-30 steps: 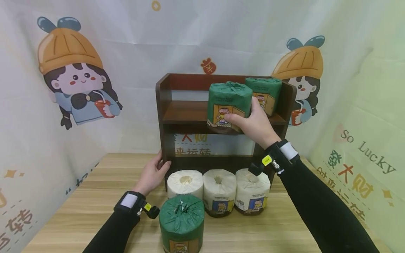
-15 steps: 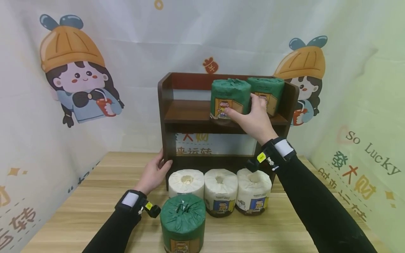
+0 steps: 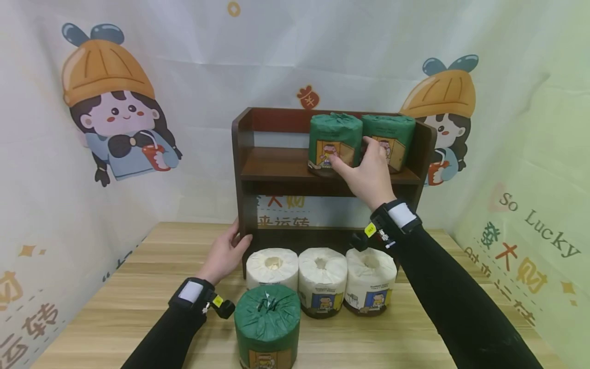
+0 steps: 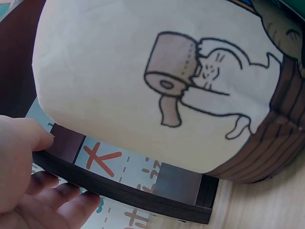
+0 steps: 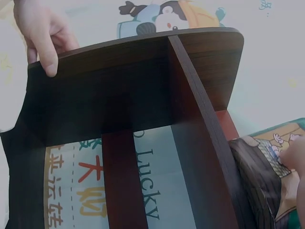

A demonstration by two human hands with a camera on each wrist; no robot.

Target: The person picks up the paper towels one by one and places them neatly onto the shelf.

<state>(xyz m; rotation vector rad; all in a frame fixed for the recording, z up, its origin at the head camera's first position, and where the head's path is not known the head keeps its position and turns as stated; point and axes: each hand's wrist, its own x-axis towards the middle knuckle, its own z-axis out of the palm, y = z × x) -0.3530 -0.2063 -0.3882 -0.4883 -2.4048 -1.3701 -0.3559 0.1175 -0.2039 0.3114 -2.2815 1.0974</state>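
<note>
In the head view my right hand (image 3: 371, 177) holds a green-wrapped toilet paper roll (image 3: 335, 130), thumb on its front and fingers at its right side. That roll stands upright at the front of the upper board of a dark brown wooden shelf (image 3: 276, 163). Right beside it is a second green roll (image 3: 394, 130). My left hand (image 3: 225, 254) grips the shelf's left side panel (image 4: 124, 183); the left wrist view shows the thumb on one face and fingers on the other. The right wrist view catches only the held roll's lower part (image 5: 267, 167).
Three white-wrapped rolls (image 3: 322, 282) stand in a row before the shelf's lower level. Nearer me is another green roll (image 3: 267, 318) on the wooden table (image 3: 138, 297). Printed cloth (image 3: 207, 92) hangs behind and at both sides.
My right hand has moved the green roll back and slightly right, from in front of the upper board to on it, beside the other green roll. My left hand keeps its grip on the shelf.
</note>
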